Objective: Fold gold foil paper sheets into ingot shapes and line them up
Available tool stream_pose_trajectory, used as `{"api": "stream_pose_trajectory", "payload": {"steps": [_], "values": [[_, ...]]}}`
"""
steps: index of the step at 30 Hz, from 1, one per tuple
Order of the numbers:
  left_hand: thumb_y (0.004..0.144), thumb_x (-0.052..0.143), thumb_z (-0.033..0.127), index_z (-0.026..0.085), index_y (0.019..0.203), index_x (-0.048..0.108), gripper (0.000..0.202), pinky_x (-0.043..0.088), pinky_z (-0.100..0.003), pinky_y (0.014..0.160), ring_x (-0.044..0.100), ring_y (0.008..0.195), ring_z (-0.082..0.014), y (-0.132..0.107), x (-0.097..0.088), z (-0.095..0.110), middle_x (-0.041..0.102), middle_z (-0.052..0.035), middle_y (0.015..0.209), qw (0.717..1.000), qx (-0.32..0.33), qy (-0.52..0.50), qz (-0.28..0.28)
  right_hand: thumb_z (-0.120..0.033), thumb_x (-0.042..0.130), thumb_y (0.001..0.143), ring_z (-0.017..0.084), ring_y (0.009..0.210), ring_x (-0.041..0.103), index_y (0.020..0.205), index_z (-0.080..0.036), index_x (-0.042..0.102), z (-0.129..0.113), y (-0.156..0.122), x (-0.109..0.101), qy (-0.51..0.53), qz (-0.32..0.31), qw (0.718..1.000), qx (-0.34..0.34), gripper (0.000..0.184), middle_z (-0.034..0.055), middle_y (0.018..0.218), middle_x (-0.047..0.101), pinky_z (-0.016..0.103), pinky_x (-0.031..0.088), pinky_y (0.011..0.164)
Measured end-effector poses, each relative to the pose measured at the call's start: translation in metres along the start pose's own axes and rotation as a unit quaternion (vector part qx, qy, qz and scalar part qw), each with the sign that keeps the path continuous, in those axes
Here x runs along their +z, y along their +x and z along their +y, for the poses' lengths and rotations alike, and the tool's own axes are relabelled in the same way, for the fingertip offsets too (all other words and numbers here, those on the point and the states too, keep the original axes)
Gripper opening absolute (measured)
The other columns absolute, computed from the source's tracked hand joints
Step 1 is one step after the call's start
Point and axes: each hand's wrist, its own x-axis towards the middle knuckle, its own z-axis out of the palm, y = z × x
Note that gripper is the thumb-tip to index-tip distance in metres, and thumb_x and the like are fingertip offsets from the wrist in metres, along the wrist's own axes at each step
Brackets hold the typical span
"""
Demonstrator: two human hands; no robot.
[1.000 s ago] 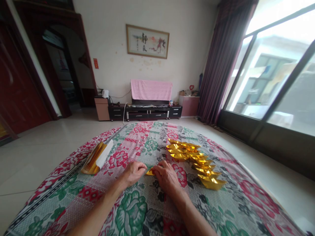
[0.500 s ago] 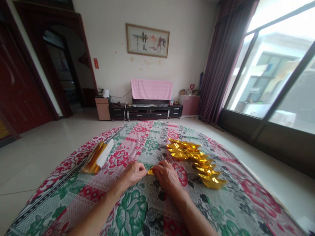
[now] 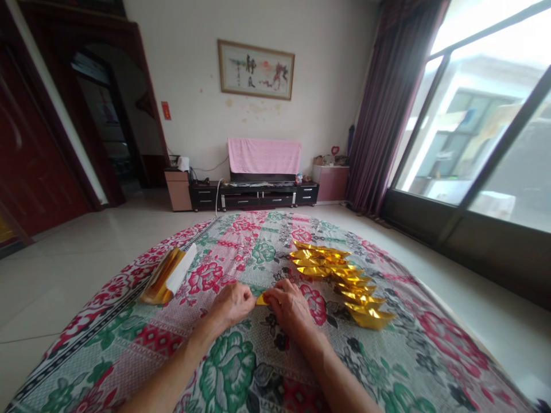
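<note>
A small piece of folded gold foil paper (image 3: 262, 300) shows between my two hands, just above the flowered cloth. My left hand (image 3: 235, 304) is closed, with thumb and fingers pinching its left end. Wrapped over the right part, my right hand (image 3: 289, 304) grips the same paper and hides much of it. To the right of my right hand, several finished gold foil boat shapes (image 3: 368, 314) lie in overlapping rows. On the left lies a stack of gold foil sheets (image 3: 166, 278) with a white wrapper (image 3: 183, 268) along one side.
A round table with a patterned tablecloth (image 3: 228, 373) fills the foreground. Beyond it stands a low black TV cabinet (image 3: 258, 201) with a pink cloth (image 3: 264, 155) over the screen. A purple curtain (image 3: 374, 115) and a large window are at the right, dark red doors at the left.
The view has shifted very slightly. Both hands keep nearly the same pose on the gold foil paper, and the boat shapes and the stack have stayed put.
</note>
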Motion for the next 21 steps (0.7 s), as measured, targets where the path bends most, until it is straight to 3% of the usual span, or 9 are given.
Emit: {"api": "stream_pose_trajectory", "payload": {"steps": [8,15,21], "values": [[0.071,0.049,0.026,0.017,0.066,0.066,0.02,0.032,-0.022,0.055,0.055,0.061,-0.0127,0.0017,0.0044,-0.0038,0.064,-0.0024,0.063,1.0,0.009,0.006,0.019,-0.029,0.042,0.09,0.014,0.083,0.05,0.085,-0.027,0.066,-0.001,-0.0005,-0.0008,-0.003,-0.001,1.0,0.001,0.025,0.0023,0.092,0.055,0.024,0.036,0.077],[0.069,0.054,0.026,0.018,0.076,0.064,0.015,0.029,-0.02,0.051,0.05,0.053,-0.011,-0.0001,0.0004,-0.0037,0.056,0.0017,0.054,0.999,0.01,-0.026,0.015,-0.031,0.04,0.091,0.014,0.084,0.051,0.089,-0.028,0.066,-0.0018,-0.0002,-0.0007,0.002,0.005,1.0,0.006,0.026,0.0021,0.093,0.055,0.024,0.036,0.078],[0.071,0.051,0.026,0.017,0.072,0.066,0.018,0.031,-0.02,0.052,0.053,0.058,-0.0115,0.0009,-0.0015,-0.0069,0.061,-0.0001,0.06,0.999,0.014,-0.045,0.001,-0.032,0.043,0.089,0.014,0.086,0.051,0.091,-0.027,0.066,-0.0045,0.0,-0.0022,-0.001,0.0,1.0,0.011,0.024,0.0027,0.094,0.055,0.024,0.036,0.08]]}}
